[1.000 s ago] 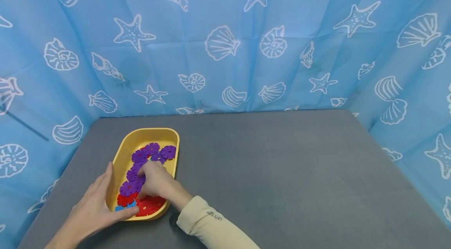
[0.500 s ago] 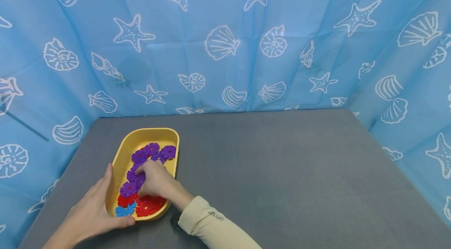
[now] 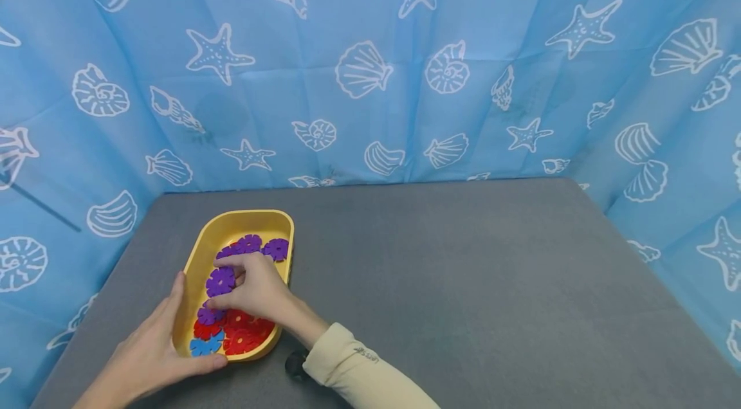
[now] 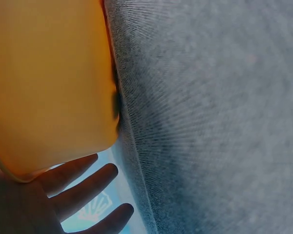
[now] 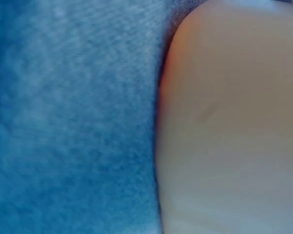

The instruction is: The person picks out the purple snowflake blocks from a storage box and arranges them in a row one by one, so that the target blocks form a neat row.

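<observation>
In the head view a yellow tray [image 3: 266,222] stands at the table's left, holding flower-shaped plastic discs. My left hand [image 3: 152,339] rests against its near left corner, thumb along the near rim and fingers along the left side. The left wrist view shows those fingers [image 4: 85,192] straight and spread beside the tray wall [image 4: 53,87]. Inside the tray, my right hand [image 3: 260,283] has thumb and index finger apart, with a purple disc [image 3: 221,281] visible between them; its other fingers are partly hidden. Red discs [image 3: 240,339] and a blue disc [image 3: 205,346] lie at the near end.
More purple discs [image 3: 276,249] lie at the tray's far end. The grey table [image 3: 440,293] stretches to the right. A blue curtain [image 3: 370,113] with white shells and starfish hangs behind. A black wrist camera [image 3: 295,364] sits under the right sleeve.
My right hand has lifted slightly, its thumb and index finger spreading apart among the purple discs. My left thumb first drew back from the blue disc; the tray has stayed nearly in place.
</observation>
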{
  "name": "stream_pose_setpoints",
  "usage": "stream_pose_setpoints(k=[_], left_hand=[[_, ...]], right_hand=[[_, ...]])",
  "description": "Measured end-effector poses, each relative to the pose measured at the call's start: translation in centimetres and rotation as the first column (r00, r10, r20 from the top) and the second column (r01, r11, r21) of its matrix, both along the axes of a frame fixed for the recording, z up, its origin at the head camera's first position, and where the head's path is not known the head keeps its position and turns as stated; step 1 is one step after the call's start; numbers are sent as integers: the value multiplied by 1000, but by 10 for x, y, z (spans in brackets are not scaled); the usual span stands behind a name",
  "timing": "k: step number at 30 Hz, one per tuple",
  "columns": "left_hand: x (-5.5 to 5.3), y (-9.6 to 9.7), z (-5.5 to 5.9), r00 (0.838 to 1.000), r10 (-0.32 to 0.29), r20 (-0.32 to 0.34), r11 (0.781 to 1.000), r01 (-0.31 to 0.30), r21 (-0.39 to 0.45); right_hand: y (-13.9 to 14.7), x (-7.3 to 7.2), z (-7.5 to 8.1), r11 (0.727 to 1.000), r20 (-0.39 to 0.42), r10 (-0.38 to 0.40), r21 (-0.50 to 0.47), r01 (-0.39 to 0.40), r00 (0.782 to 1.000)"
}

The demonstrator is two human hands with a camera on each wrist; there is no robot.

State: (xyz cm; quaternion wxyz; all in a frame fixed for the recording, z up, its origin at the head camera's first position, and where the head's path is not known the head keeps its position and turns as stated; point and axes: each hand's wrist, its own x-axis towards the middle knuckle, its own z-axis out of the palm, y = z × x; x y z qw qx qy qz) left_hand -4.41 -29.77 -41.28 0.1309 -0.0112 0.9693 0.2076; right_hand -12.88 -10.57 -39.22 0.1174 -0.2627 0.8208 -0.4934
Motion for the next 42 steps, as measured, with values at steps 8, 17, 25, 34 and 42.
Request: stream_pose_setpoints(k=[8, 17, 25, 34, 42], left_hand=[[-2, 2, 0, 999, 26, 40, 1000, -26, 1], [1, 3, 0, 1000, 23, -10, 999, -23, 22], [1, 2, -2, 999, 24, -21, 999, -23, 43], [1, 2, -3, 999, 15, -35, 998, -14, 55], [0, 1, -3, 999, 31, 10, 997, -32, 65]], right_hand=[[14, 2, 7, 987, 93, -43, -151, 57, 995], [64, -15, 14, 981, 132, -82, -167, 103, 988], [110, -32, 7, 982, 129, -141, -111, 156, 981], [133, -38, -9, 991, 74, -124, 61, 119, 990], [133, -38, -18, 992, 133, -86, 100, 73, 987]])
